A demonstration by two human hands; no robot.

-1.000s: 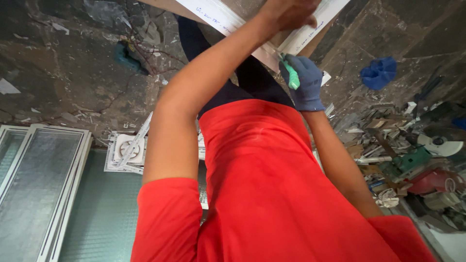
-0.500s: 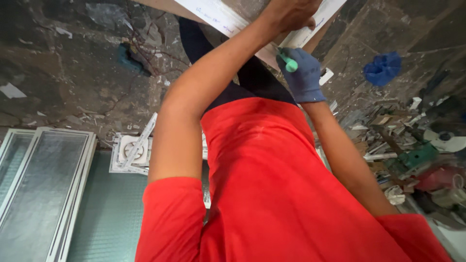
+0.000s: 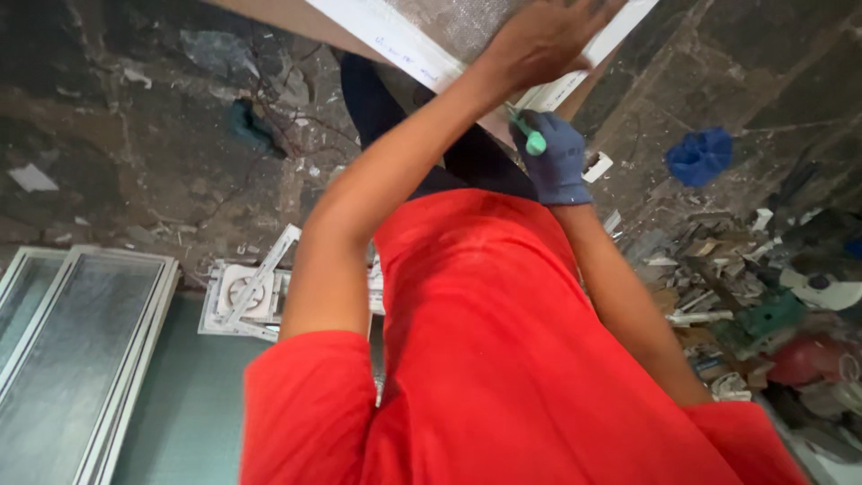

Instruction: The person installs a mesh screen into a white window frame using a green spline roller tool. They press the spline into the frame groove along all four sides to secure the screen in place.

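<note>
My bare left hand [image 3: 549,38] reaches forward and lies flat, fingers spread, on a white framed panel [image 3: 404,45] with a frosted pane at the top of the view. Just below it, my right hand [image 3: 558,162], in a blue glove, grips a green-handled tool [image 3: 532,139]. The tool's tip points up at the underside edge of the white frame. My red shirt [image 3: 503,359] fills the lower middle of the view, and my dark trousers show under the panel.
Glazed white window frames [image 3: 72,350] lie on the floor at the lower left, with a small white fan grille [image 3: 242,296] beside them. At the right are a blue cloth [image 3: 700,154] and a heap of offcuts and tools [image 3: 772,305]. The floor is dark, rough and littered.
The view has shifted a little. Both hands stay at the white frame, and the green tool has moved only slightly against its edge.
</note>
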